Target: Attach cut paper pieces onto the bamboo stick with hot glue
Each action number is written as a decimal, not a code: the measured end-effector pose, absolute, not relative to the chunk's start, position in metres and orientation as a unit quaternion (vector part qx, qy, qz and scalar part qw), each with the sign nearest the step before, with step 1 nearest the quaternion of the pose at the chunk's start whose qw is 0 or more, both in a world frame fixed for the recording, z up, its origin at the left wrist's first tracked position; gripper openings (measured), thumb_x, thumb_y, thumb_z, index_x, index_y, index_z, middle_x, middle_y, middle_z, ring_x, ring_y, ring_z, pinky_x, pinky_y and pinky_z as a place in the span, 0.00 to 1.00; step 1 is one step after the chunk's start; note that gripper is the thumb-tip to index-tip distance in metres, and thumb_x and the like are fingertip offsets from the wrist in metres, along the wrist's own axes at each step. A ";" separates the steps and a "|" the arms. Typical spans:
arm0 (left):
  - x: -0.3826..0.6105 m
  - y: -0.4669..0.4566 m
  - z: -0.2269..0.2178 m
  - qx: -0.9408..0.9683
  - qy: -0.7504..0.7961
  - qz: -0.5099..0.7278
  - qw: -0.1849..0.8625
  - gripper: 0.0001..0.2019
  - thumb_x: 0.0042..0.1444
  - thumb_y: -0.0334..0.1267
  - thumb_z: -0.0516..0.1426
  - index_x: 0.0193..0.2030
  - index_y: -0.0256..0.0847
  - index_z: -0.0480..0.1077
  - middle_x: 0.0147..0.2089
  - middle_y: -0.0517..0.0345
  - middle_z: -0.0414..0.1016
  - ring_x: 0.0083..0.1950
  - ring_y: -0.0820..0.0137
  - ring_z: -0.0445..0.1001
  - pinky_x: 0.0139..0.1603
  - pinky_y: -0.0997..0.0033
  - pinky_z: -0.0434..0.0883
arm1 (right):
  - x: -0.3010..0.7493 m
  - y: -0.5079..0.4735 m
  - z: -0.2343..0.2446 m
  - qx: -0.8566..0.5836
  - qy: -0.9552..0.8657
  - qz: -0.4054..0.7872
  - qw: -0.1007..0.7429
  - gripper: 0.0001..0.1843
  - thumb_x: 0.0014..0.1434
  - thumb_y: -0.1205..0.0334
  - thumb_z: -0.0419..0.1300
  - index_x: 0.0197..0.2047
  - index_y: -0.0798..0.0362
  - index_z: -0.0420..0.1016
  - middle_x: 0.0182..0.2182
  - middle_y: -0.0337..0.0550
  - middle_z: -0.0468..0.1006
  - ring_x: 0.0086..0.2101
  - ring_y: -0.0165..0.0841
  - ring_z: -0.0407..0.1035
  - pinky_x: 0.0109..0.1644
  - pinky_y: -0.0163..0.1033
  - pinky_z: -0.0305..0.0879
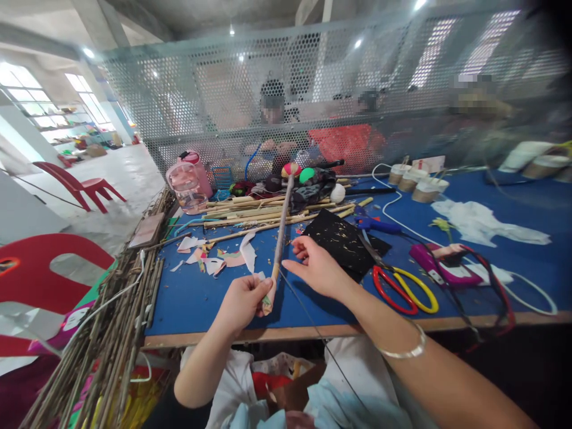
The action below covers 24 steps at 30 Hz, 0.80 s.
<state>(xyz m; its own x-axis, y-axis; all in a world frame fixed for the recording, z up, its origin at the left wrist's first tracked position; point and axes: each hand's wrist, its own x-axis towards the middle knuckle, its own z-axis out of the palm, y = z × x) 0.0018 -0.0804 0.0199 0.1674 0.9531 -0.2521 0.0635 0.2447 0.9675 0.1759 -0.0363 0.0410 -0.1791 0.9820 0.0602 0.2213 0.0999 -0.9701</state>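
Note:
My left hand [243, 302] is closed round the near end of a long stick [283, 223], with a scrap of patterned paper or cloth at its fingers. Most of the stick looks grey and wrapped; the part near my hand is bare wood colour. Its far end reaches a red and yellow ball [291, 170]. Just right of the stick, my right hand [319, 268] is held with thumb and curled fingers apart, apparently empty. A thin dark cord [308, 313] runs from the stick beneath my right hand down to my lap.
Large scissors [404, 291], black cloth [342, 241] and a purple device [442, 265] with cables lie on the right. Paper scraps [218, 262] and wooden sticks [243, 214] lie left and behind. A pink jug [190, 182] stands before the perforated screen [223, 107]; branches [111, 316] line the left edge.

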 end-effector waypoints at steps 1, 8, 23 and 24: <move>0.002 -0.081 0.022 0.492 0.524 0.375 0.585 0.20 0.48 0.53 0.57 0.19 0.38 0.63 0.15 0.61 0.65 0.15 0.78 0.59 0.18 0.77 0.58 | 0.176 -0.048 0.046 -0.499 -0.641 0.406 0.419 0.12 0.47 0.58 0.65 0.30 0.52 0.66 0.24 0.37 0.66 0.26 0.27 0.58 0.28 0.33 0.55; 0.011 -0.080 0.022 0.546 0.532 0.384 0.521 0.20 0.48 0.53 0.57 0.20 0.37 0.65 0.17 0.64 0.62 0.19 0.78 0.58 0.20 0.77 0.55 | 0.153 -0.104 0.024 -0.522 -0.623 0.479 0.331 0.16 0.46 0.55 0.65 0.24 0.52 0.61 0.20 0.34 0.64 0.21 0.26 0.57 0.23 0.33 0.53; 0.011 -0.082 0.011 0.402 0.431 0.407 0.698 0.17 0.45 0.49 0.61 0.29 0.37 0.64 0.23 0.62 0.68 0.22 0.78 0.64 0.22 0.80 0.62 | 0.154 -0.092 0.018 -0.506 -0.552 0.548 0.372 0.16 0.45 0.55 0.66 0.27 0.52 0.63 0.19 0.34 0.64 0.21 0.26 0.57 0.23 0.32 0.55; 0.010 -0.081 0.012 0.387 0.442 0.395 0.706 0.17 0.45 0.49 0.61 0.29 0.37 0.63 0.23 0.62 0.68 0.20 0.79 0.63 0.19 0.80 0.60 | 0.158 -0.085 0.021 -0.521 -0.551 0.520 0.393 0.16 0.47 0.53 0.65 0.25 0.52 0.62 0.18 0.34 0.62 0.21 0.25 0.56 0.22 0.32 0.53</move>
